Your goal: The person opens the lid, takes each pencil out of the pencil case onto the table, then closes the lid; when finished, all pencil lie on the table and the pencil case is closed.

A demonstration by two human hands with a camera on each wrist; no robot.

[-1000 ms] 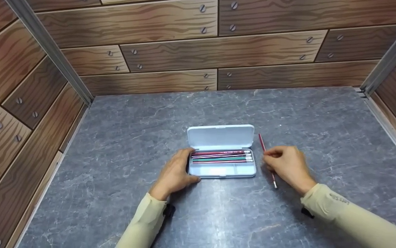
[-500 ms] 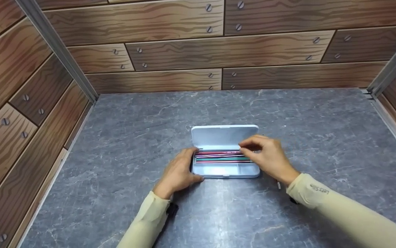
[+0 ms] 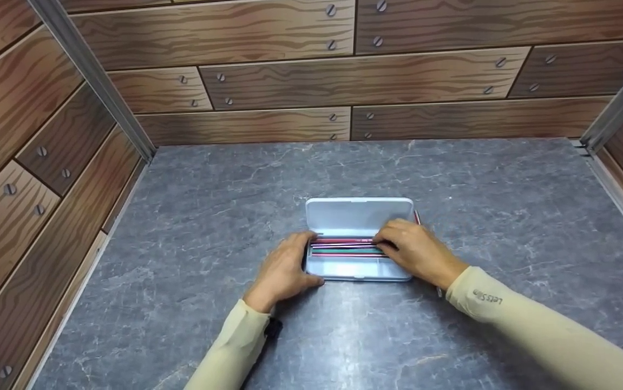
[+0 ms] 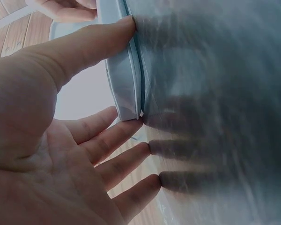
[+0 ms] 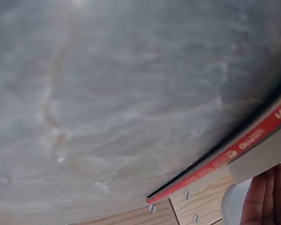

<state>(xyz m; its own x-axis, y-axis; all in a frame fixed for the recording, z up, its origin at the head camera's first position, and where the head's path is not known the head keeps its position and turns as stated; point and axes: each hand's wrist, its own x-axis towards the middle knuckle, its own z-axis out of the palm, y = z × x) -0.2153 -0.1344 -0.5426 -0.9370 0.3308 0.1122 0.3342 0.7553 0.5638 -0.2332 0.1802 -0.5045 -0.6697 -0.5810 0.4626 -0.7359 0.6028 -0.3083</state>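
Observation:
A pale blue pencil case (image 3: 354, 270) lies with its lid (image 3: 357, 214) raised at the back. Several pencils (image 3: 341, 249), red, purple and green, lie side by side in its rear compartment. My left hand (image 3: 284, 268) holds the case's left end, thumb on the front wall and fingers around the end; the left wrist view shows that grip on the case (image 4: 124, 89). Over the case's right end is my right hand (image 3: 417, 249), its bent index finger and thumb at the pencils. I cannot tell whether they pinch one. The pencils' eraser ends are hidden beneath it.
On the table (image 3: 224, 206), right of the case, lies a loose red pencil (image 5: 225, 154), mostly covered by the right hand in the head view. Wood-patterned walls (image 3: 268, 89) stand at the back and sides, with metal posts (image 3: 94, 76) at the corners.
My right hand has left the loose red pencil beside the case, moved left over the case and lowered to the pencils inside. My left hand keeps its place on the case.

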